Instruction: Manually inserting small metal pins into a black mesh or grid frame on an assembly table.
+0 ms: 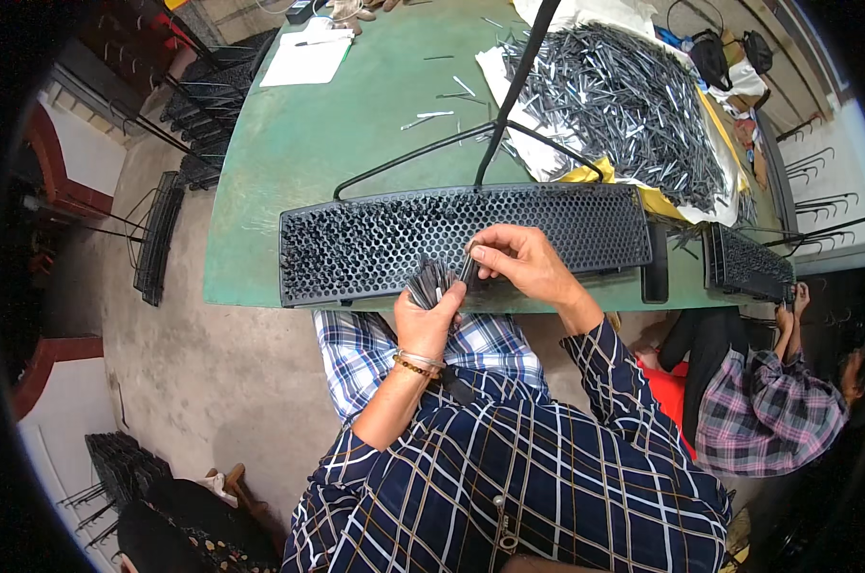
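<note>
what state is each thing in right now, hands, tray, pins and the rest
left hand: shut on a fanned bunch of metal pins
right hand: pinching one pin at the honeycomb tray
honeycomb tray: flat at the table edge, left part filled, right part empty
loose pin pile: heaped on white sheet
second tray: at the table's right end, by a co-worker's hand
paper: lying flat

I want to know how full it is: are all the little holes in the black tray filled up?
No, the black tray has dark pieces only toward its left end, and its right part shows open holes.
</note>
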A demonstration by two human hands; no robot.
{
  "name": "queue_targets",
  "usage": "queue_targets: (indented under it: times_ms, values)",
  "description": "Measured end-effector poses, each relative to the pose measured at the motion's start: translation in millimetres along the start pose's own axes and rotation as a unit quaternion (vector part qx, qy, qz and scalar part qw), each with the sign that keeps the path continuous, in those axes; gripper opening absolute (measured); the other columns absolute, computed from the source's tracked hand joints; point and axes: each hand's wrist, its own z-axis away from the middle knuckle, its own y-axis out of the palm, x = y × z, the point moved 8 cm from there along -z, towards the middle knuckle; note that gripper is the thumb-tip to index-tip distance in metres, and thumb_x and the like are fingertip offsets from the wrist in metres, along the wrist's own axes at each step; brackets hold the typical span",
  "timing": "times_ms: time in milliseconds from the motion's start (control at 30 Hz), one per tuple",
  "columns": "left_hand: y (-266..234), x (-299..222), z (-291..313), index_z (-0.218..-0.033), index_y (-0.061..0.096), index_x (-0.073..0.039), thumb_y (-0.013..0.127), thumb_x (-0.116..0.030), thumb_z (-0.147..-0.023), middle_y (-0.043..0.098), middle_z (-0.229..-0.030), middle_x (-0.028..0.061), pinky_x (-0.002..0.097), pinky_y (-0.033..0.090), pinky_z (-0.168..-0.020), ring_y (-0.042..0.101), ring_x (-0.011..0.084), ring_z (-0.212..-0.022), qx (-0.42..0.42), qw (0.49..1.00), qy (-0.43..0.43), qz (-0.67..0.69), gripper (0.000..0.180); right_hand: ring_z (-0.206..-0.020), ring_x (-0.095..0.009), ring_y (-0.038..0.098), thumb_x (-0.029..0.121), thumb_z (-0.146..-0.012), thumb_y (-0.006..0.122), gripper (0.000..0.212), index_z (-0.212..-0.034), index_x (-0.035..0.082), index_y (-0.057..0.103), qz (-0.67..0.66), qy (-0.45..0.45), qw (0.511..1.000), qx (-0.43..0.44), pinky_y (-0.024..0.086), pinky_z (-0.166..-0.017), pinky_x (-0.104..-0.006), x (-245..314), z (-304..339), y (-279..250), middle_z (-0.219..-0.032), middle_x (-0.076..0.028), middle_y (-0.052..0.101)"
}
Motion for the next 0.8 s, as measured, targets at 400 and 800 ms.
queue_targets:
  times_ms: [400, 800]
  values:
    - [4, 4, 1, -0.088, 0.062, -0.003, 0.067, -0.005, -0.079, 0.060, -0.070, 0.0010, 0.0204, 0.043, -0.046, 0.055, 0.0075, -0.056, 0.020, 0.998, -0.048, 0.033, 0.010, -0.072, -0.008, 0.058, 0.010, -0.088, 0.059, 0.016, -0.097, -0.004, 0.062, 0.113, -0.119, 0.982, -0.093, 0.047, -0.066, -0.0214, 27, -19, -35, -0.083, -0.003, 0.064]
    - [8, 23, 7, -0.090, 0.060, -0.002, 0.067, -0.002, -0.078, 0.060, -0.075, 0.0019, 0.0207, 0.042, -0.045, 0.056, 0.0091, -0.059, 0.055, 0.993, -0.091, 0.052, 0.014, -0.083, -0.025, 0.062, 0.013, -0.084, 0.062, 0.015, -0.092, 0.001, 0.065, 0.265, -0.240, 0.923, -0.141, 0.047, -0.075, -0.0325, 25, -37, -42, -0.089, -0.011, 0.066]
